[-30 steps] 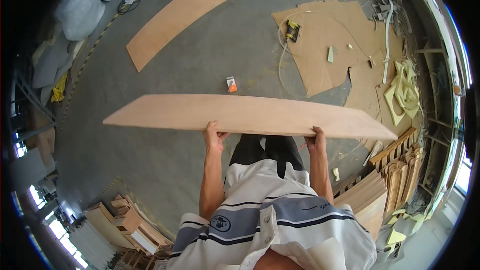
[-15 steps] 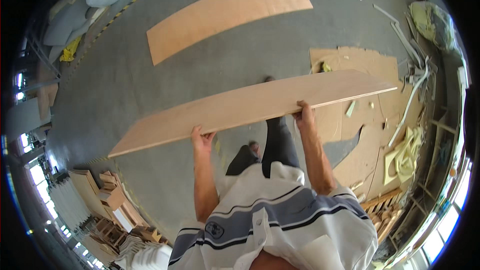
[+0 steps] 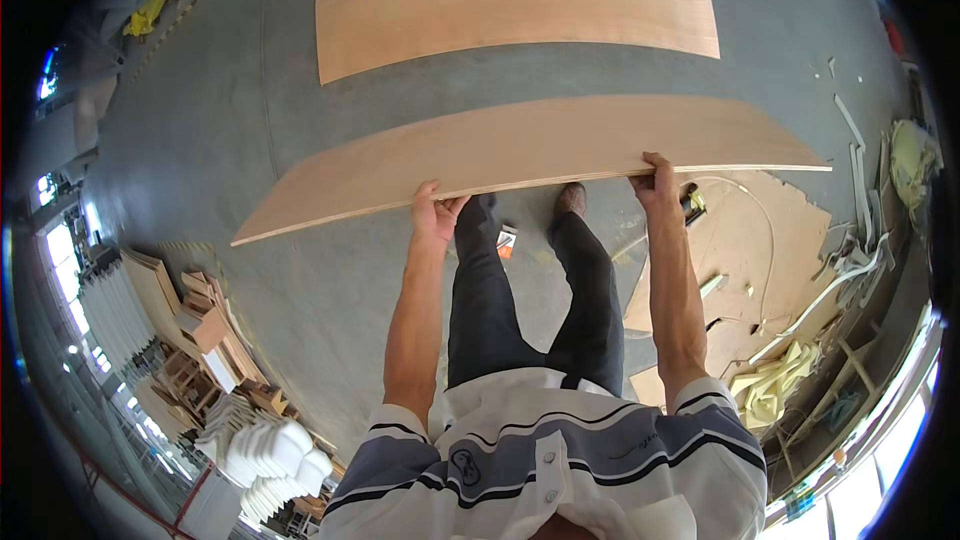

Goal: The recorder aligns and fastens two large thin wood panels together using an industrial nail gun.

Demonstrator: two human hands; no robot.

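Observation:
Held out in front of me is a long light-brown plywood board (image 3: 540, 140), raised off the floor and gripped along its near edge. My left hand (image 3: 436, 208) is closed on that edge left of the middle, thumb on top and fingers beneath. Farther right, my right hand (image 3: 657, 180) grips the same edge in a like way. Beyond it a second plywood board (image 3: 520, 5) of similar shape lies flat on the grey floor. Between the two boards a strip of floor shows.
Cardboard sheets (image 3: 735, 250) with scraps and a hand tool (image 3: 692, 202) cover the floor at right. Pale strips (image 3: 862, 190) and yellow foam (image 3: 770, 380) lie beyond. A small box (image 3: 507, 240) sits near my feet. Stacked wood pieces (image 3: 205, 325) and white stacked parts (image 3: 265, 450) stand at lower left.
I have stepped and turned, so the floor board now appears farther right and more level. The held board has moved forward, away from my body, with both hands still on it.

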